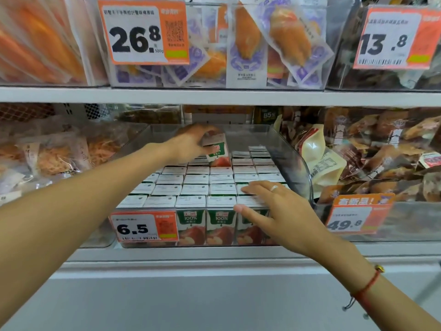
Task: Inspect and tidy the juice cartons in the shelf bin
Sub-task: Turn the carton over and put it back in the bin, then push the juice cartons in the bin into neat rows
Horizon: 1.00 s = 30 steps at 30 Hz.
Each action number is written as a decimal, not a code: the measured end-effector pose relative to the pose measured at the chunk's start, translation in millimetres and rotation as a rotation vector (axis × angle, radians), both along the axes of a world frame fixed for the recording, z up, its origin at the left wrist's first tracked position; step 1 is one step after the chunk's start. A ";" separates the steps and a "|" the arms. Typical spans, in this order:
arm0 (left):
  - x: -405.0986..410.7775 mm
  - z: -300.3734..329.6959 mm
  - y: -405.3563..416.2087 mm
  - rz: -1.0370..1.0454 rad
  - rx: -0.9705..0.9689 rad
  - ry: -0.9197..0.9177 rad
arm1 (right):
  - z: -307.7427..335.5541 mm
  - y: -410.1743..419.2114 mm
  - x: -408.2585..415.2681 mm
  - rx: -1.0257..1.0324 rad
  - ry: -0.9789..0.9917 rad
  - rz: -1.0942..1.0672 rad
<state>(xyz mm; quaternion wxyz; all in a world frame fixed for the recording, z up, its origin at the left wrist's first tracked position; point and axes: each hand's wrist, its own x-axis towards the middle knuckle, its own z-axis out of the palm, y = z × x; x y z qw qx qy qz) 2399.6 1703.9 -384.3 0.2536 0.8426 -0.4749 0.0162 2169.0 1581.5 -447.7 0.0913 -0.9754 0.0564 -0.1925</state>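
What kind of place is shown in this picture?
Most likely a shop or supermarket aisle. Orange price tags hang on clear shelf bins, one filled with rows of juice cartons, with bagged snacks beside it.

place: shop, a snack and grocery aisle | evidence: orange price tags [143, 32] reading 26.8, 13.8, 6.5 and 49.8 clipped to clear bins [293, 168] | white shelves [214, 96] in tiers | stock: rows of identical juice cartons [195, 185]; bagged snacks [381, 149] piled alongside
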 end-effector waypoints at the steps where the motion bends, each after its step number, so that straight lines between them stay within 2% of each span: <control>1: -0.5 -1.9 -1.5 -0.012 -0.017 -0.005 | -0.3 -0.1 0.0 -0.001 -0.001 -0.003; 16: -1.5 -29.7 -9.4 -0.096 0.175 0.090 | 0.3 0.6 -0.8 0.002 0.008 -0.013; 21: 11.3 -25.5 -18.9 0.002 0.099 0.083 | -0.3 0.8 -1.8 -0.032 -0.003 -0.027; 24: 22.2 -19.9 -29.2 0.078 0.188 0.023 | -1.3 1.7 -1.9 -0.045 -0.002 -0.025; 30: 35.6 -18.7 -49.1 0.068 0.260 0.085 | -4.2 2.3 0.1 -0.060 -0.013 -0.022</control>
